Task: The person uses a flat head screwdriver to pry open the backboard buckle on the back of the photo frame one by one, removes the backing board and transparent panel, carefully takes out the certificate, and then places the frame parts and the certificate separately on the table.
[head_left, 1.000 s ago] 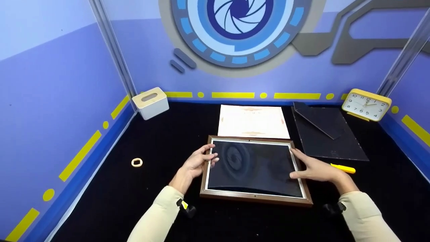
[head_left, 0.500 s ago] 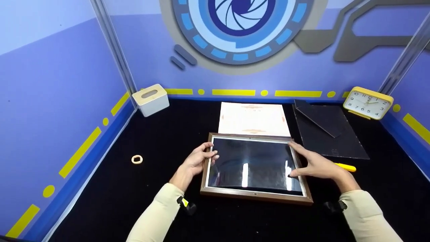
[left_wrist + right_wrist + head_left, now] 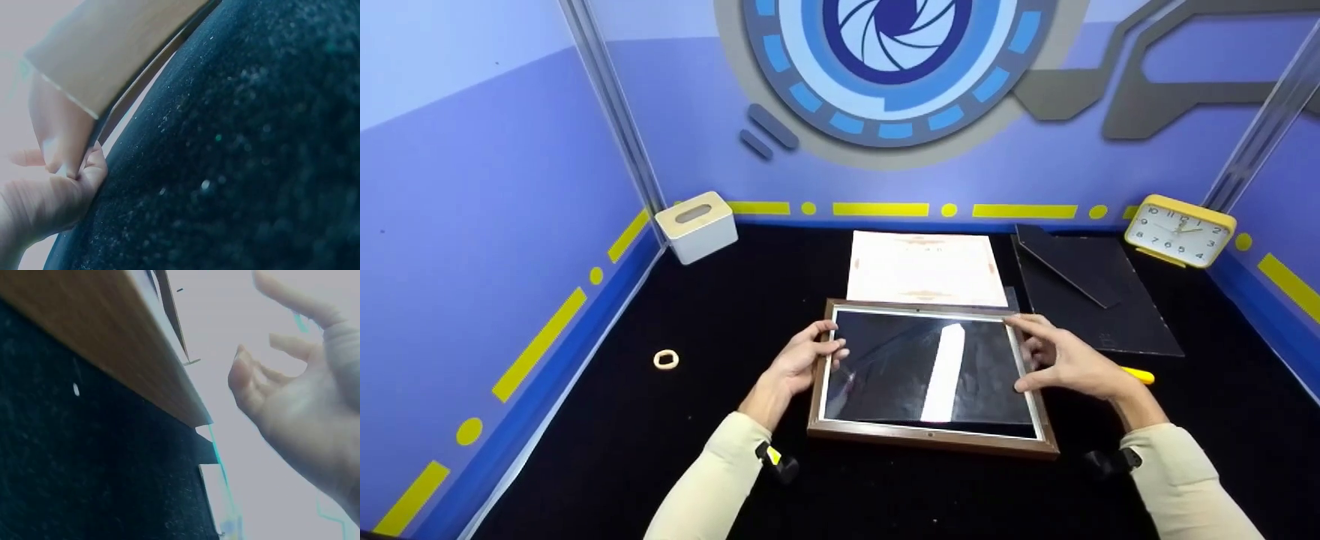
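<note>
A brown wooden picture frame (image 3: pixel 930 442) with a white inner border lies before me, a glossy clear sheet (image 3: pixel 885 367) within it. My left hand (image 3: pixel 793 364) grips its left side, thumb and fingertips over the border. In the left wrist view, the left hand (image 3: pixel 62 191) is at the frame's side (image 3: pixel 118 50), with the underside hidden. My right hand (image 3: pixel 1069 360) is spread along the right side, index fingertip near the far right corner and thumb over the right border. The right wrist view shows this hand (image 3: pixel 304 394) with fingers parted and bent, beside the wooden side (image 3: pixel 112 337).
Behind the frame lies a white printed certificate (image 3: pixel 922 266). A black backing board (image 3: pixel 1140 300) with a stand leg is at the right, a yellow-handled tool (image 3: pixel 1140 375) below it. A tissue box (image 3: pixel 701 236), yellow clock (image 3: pixel 1181 232) and small beige ring (image 3: pixel 666 360) stand farther out.
The right hand's fingers have bent more, and its thumb has drawn back toward the right border. Reflections on the clear sheet have shifted to one bright band. The left hand keeps its place.
</note>
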The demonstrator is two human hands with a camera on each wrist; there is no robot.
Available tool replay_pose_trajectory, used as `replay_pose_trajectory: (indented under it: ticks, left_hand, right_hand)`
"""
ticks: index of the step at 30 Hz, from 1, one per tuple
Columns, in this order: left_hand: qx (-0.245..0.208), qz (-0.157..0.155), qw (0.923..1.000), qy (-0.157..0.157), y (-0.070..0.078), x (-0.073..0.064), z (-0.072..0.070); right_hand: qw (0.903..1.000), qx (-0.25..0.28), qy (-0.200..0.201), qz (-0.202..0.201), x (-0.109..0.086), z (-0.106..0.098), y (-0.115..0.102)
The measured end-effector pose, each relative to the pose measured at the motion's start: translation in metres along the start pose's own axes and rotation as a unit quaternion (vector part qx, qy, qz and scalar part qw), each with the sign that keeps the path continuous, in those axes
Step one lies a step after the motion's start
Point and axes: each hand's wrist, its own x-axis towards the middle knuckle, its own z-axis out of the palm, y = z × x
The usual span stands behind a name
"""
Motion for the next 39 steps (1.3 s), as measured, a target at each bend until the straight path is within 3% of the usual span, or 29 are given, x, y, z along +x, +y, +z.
replay_pose_trajectory:
  ticks: [7,12,15,21,25,30,34,36,39]
  left_hand:
    - [0.006,0.000,1.0000,0.003,-0.001,0.000,0.000]
    - [0.010,0.002,0.9999,0.002,-0.001,0.000,0.000]
    - [0.010,0.003,0.9999,0.000,-0.001,0.000,-0.001]
    - [0.019,0.012,0.9998,0.003,-0.002,0.001,-0.001]
    - [0.042,0.022,0.9989,0.003,-0.002,0.002,0.000]
    - [0.073,0.029,0.9969,0.002,-0.001,0.003,0.000]
    - [0.116,0.027,0.9929,0.002,0.001,0.001,0.001]
    - [0.152,0.035,0.9877,0.008,0.003,-0.001,0.002]
    - [0.224,0.058,0.9726,0.028,0.005,-0.004,0.005]
  right_hand:
    - [0.9856,0.160,-0.053,-0.013,-0.003,0.002,-0.002]
    - [0.9575,0.253,-0.121,-0.068,0.000,0.005,0.001]
    - [0.9490,0.273,-0.147,-0.056,0.001,0.006,0.002]
    - [0.9705,0.210,-0.119,-0.003,0.000,0.005,0.000]
    - [0.9795,0.176,-0.095,0.028,-0.001,0.004,-0.003]
    - [0.9779,0.187,-0.084,0.040,0.000,0.004,-0.005]
    - [0.9745,0.207,-0.085,0.016,0.000,0.001,-0.007]
    - [0.9744,0.211,-0.078,0.002,0.000,-0.002,-0.010]
    - [0.9757,0.211,-0.058,-0.011,-0.001,-0.007,-0.016]
